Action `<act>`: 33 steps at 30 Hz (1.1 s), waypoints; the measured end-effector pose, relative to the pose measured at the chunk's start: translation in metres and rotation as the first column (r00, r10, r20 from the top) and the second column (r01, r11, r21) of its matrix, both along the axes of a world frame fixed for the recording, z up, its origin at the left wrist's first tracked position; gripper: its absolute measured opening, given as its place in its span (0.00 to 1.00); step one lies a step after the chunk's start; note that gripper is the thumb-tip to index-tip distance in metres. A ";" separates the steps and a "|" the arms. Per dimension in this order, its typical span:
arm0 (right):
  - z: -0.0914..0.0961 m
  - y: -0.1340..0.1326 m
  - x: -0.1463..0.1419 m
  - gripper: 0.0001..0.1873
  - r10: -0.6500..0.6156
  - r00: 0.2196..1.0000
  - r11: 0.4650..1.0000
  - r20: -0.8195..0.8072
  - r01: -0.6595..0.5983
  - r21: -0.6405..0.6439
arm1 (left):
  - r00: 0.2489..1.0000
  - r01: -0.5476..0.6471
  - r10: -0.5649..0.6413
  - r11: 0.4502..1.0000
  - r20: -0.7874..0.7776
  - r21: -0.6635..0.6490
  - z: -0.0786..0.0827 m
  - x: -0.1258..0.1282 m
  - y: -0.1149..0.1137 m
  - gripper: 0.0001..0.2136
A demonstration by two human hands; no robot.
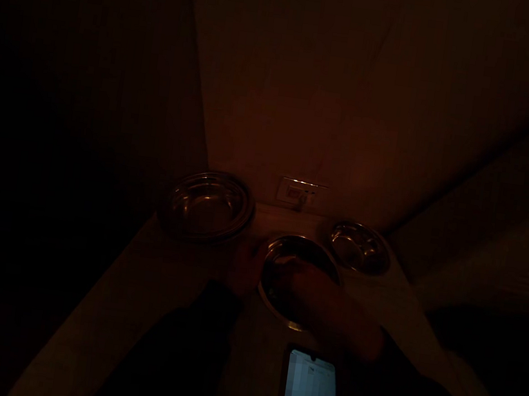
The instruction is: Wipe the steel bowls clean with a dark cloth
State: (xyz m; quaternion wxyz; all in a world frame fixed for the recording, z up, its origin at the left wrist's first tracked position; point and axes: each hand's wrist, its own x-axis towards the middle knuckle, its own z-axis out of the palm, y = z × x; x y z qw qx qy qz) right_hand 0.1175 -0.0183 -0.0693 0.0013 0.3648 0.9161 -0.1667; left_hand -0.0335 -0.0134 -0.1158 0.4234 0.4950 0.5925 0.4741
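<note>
The scene is very dark. A round, shiny metal bowl (294, 325) stands on the table in front of me. At its left side, my left hand (243, 266) is closed against the rim, seemingly steadying it. My right hand (299, 284) reaches down into the bowl from the right. Shadow hides its fingers and whatever lies inside the bowl. Nearer to me, below the bowl, a phone (311, 392) glows with a lit, blurred-out screen.
At the back left sits a wide metal dish (208, 213), perhaps stacked. A smaller metal bowl (360, 246) is at the back right. A switch and socket plate (301, 193) is on the wall behind the pale table (98, 312).
</note>
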 end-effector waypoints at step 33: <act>-0.006 0.010 0.012 0.21 0.049 0.999 0.993 0.023 -0.051 0.105 | 0.996 -0.082 0.084 0.995 0.037 -0.065 0.002 0.000 0.001 0.10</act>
